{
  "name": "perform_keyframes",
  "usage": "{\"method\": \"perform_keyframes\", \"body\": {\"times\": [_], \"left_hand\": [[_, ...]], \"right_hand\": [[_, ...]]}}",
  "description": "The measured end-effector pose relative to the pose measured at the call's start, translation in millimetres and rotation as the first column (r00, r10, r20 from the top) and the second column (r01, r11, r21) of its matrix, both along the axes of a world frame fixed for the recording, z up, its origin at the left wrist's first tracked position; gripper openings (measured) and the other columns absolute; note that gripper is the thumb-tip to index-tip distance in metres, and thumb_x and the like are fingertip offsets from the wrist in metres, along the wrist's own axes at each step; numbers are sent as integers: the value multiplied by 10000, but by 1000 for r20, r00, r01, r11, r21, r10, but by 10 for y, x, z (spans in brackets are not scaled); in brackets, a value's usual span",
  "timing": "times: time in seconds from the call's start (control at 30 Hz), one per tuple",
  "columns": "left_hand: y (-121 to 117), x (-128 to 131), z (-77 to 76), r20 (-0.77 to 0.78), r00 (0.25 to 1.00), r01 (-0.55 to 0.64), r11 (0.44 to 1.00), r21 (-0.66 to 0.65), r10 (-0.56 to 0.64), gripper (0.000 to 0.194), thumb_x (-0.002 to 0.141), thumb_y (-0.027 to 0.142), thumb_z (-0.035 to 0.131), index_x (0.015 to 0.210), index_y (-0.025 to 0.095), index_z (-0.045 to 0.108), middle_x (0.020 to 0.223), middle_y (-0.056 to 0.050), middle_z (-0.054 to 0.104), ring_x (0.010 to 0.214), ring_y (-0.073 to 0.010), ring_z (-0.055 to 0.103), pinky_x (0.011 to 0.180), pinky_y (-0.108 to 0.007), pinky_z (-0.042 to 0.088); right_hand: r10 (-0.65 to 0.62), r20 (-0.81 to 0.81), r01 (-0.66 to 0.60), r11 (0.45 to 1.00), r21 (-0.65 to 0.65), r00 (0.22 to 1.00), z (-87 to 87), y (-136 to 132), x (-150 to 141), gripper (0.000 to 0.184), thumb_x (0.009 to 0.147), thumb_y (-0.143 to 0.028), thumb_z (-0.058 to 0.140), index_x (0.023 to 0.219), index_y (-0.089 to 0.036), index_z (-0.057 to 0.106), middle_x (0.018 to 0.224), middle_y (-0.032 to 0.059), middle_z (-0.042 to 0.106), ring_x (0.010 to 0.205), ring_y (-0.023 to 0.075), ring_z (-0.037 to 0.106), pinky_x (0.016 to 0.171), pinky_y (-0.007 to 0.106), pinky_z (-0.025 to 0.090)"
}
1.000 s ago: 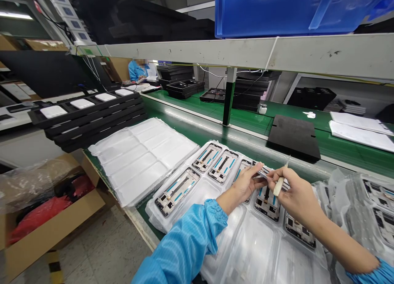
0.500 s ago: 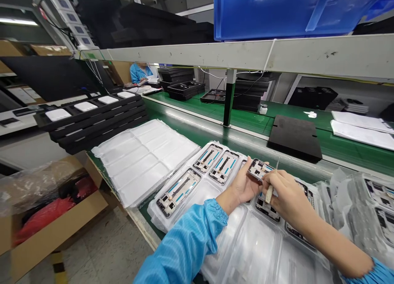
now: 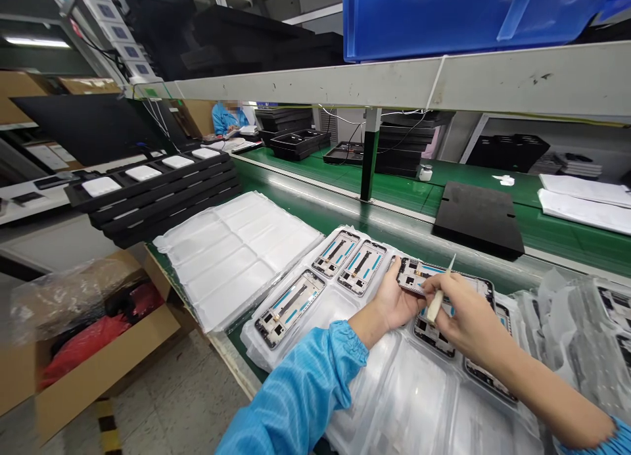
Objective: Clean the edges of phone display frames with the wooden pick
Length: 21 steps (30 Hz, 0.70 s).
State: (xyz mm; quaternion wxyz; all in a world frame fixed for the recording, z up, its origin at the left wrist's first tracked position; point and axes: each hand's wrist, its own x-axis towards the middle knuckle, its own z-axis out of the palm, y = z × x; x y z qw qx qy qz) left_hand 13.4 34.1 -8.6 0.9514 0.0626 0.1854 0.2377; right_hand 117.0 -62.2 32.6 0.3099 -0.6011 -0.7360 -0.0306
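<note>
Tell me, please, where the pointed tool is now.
In the head view, the pointed tool is in the right hand, just above the phone frame that the left hand holds.

Overall light: bright, even indoor lighting
Source: ceiling strip lights at upper left
Glare: pale streak along the green tabletop; sheen on the blue plastic bin and clear plastic trays
Shadows: soft, darkest beneath the pale shelf edge
Distortion: wide-angle bowing, strongest toward frame edges
Focus: mostly sharp, no heavy blur
</note>
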Motion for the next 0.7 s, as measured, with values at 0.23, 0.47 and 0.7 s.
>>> {"method": "perform_keyframes", "body": {"times": [0.23,0.47,0.7], "left_hand": [[-1,-40,-3,16,999,39,999,31,-40,555,942,591,370,936,129,677,774,-88,681,653,-207,611,724,-357,502],[-8,-62,7,29,1000,2,998,56,-3,538,929,584,408,902,117,674,809,-108,689,677,-212,611,697,-352,500],[-3,-51,-71,56,998,-13,995,101,7,561,901,613,441,1009,115,676,937,-143,703,767,-244,645,761,-388,519]], "right_hand": [[-46,-97,49,998,31,994,33,-9,-12,297,1014,-334,378,1215,-228,569,1081,73,706,938,211,677,768,318,515],[-85,-201,82,996,-26,976,136,-22,-88,331,1004,-403,398,857,-231,639,752,20,666,646,158,626,596,265,476],[-136,-226,116,988,-102,965,107,-17,-68,312,954,-482,465,850,-236,626,758,7,719,537,143,621,495,257,452]]}}
